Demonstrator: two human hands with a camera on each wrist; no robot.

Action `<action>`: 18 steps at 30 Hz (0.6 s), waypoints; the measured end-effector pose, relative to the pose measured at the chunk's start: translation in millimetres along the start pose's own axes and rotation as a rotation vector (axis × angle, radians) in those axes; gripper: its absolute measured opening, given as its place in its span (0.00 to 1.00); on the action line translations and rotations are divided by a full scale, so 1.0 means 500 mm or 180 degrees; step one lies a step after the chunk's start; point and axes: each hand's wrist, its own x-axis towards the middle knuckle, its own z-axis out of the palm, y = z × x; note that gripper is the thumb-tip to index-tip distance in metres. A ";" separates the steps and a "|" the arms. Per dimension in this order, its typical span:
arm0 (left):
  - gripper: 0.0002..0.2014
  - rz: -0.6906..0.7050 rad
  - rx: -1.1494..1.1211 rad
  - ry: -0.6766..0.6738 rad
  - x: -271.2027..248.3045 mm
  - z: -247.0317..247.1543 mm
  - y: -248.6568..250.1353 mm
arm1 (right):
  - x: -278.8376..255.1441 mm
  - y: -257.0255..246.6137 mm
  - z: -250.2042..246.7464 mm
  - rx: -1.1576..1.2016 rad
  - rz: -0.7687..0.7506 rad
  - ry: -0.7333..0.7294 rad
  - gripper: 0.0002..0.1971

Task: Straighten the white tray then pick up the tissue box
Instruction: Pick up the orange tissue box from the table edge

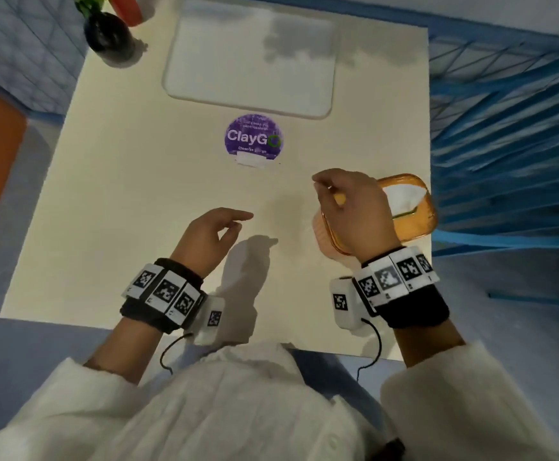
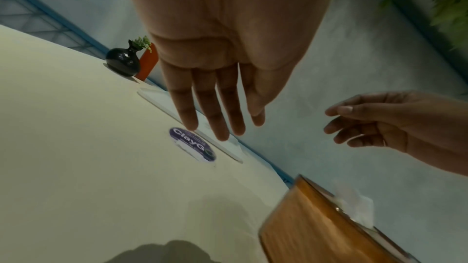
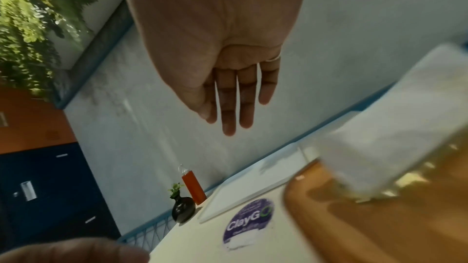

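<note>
White tray lies square at the table's 12 o'clock | orange tissue box sits at 3 o'clock | right hand hovers above its near end, fingers loose, empty | left hand relaxed, empty, at 6 o'clock | purple sticker at centre.

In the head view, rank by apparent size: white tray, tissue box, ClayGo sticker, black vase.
1. white tray, clearly largest.
2. tissue box, though the right hand covers part of it and it sits nearer the camera.
3. and 4. ClayGo sticker and black vase look about alike; not ranking them.
</note>
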 end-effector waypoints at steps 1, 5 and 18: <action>0.14 -0.0069 -0.0074 0.0030 -0.020 0.031 0.016 | -0.018 0.027 -0.025 -0.0037 -0.0033 0.0040 0.10; 0.14 -0.0345 -0.0375 0.0278 -0.060 0.150 0.085 | -0.080 0.143 -0.113 -0.0129 0.0029 0.0226 0.10; 0.54 -0.1003 -0.1073 0.0082 0.030 0.334 0.167 | -0.076 0.356 -0.131 0.0953 0.1965 -0.0181 0.29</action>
